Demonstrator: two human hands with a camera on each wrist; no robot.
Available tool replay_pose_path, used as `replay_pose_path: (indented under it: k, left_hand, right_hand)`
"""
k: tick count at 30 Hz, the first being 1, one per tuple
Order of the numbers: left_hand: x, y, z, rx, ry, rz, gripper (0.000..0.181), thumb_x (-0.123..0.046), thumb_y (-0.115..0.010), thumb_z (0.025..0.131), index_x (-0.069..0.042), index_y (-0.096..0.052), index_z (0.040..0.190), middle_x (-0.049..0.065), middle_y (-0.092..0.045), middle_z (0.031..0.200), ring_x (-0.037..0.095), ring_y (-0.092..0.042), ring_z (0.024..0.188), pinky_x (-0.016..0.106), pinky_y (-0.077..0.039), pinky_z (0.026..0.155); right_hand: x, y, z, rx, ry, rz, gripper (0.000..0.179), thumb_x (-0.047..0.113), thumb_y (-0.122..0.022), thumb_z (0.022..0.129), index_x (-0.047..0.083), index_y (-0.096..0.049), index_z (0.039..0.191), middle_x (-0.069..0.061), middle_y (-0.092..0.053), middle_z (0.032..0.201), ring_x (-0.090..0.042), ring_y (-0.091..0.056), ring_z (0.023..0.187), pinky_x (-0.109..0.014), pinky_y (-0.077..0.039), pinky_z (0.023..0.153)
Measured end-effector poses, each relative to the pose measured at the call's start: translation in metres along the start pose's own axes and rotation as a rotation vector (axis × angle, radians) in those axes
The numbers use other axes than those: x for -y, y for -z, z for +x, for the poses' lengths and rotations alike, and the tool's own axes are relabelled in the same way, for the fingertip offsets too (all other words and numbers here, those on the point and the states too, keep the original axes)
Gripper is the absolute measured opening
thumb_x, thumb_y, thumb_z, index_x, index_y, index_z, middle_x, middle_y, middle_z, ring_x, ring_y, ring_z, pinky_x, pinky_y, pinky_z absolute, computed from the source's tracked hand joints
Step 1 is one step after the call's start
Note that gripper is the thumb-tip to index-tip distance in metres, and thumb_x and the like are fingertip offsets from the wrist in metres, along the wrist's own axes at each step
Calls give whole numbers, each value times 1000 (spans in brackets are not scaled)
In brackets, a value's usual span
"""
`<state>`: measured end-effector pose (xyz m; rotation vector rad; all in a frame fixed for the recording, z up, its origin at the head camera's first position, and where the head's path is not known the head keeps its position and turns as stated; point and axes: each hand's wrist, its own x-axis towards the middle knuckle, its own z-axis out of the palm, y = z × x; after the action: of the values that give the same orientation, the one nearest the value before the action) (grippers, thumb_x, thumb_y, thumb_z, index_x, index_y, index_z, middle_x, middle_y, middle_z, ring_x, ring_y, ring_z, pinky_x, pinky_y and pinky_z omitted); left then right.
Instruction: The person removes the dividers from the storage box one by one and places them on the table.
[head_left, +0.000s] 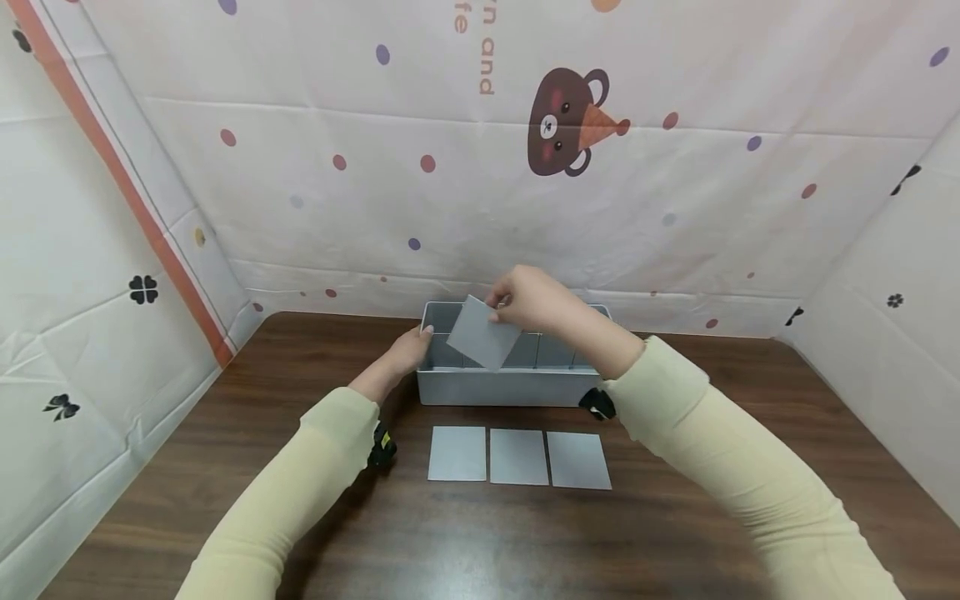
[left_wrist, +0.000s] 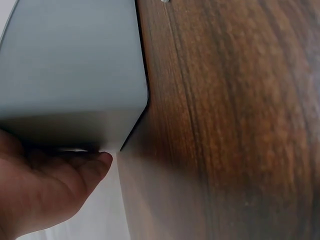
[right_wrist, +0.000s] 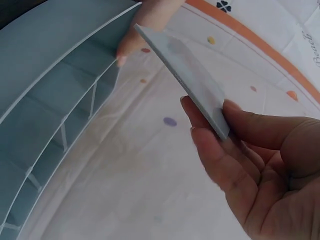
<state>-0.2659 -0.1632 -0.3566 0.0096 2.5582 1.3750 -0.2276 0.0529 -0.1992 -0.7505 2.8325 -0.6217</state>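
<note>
A long grey storage box (head_left: 506, 388) with thin inner dividers stands toward the back of the table. My left hand (head_left: 409, 348) grips its left end, thumb at the rim. In the left wrist view, the fingers of this hand (left_wrist: 55, 182) lie along the box's outer wall (left_wrist: 75, 55). My right hand (head_left: 528, 298) pinches a thin grey square panel (head_left: 483, 335) by one corner, tilted above the box. The right wrist view shows this panel (right_wrist: 182, 75) nearly edge-on between thumb and fingers. Its lower corner hides part of the box's inside in the head view.
Three similar flat squares lie in a row before the box: a left one (head_left: 457, 453), a middle one (head_left: 519, 457) and a right one (head_left: 579, 460). A white printed cloth (head_left: 360, 200) hangs behind the dark wooden table (head_left: 480, 550).
</note>
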Motion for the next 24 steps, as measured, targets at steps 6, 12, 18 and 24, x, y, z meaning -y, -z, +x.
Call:
replay_pose_path:
  k: [6,12,18,24]
  left_hand:
    - [0,-2,2,-21,-21,26,61,-31,-17,114,6,-11,162,27,-19,169,42,-19,158,55,-22,130]
    - [-1,-1,3,-27,-35,34,60,-31,-17,114,5,-13,162,26,-21,169,41,-21,158,55,-23,130]
    - [0,1,3,-34,-39,45,60,-30,-17,114,8,-15,161,27,-22,168,41,-22,158,54,-22,130]
    - [2,1,2,-33,-36,37,61,-31,-17,113,7,-15,161,27,-23,168,41,-21,158,54,-22,131]
  right_hand:
    - [-31,-2,-21,-24,84,17,25,8,-66,99,-5,-73,119,-23,-75,118,-32,-75,98,-34,-63,73]
    - [-60,-2,-46,-12,117,22,23,6,-66,98,-4,-74,117,-23,-76,117,-31,-75,100,-39,-63,79]
    - [-87,-2,-68,34,87,-26,26,9,-67,98,-1,-74,120,-22,-74,121,-32,-74,106,-40,-62,79]
    - [-123,-2,-86,108,78,-19,23,8,-67,97,-2,-76,116,-22,-76,116,-21,-73,92,-29,-58,69]
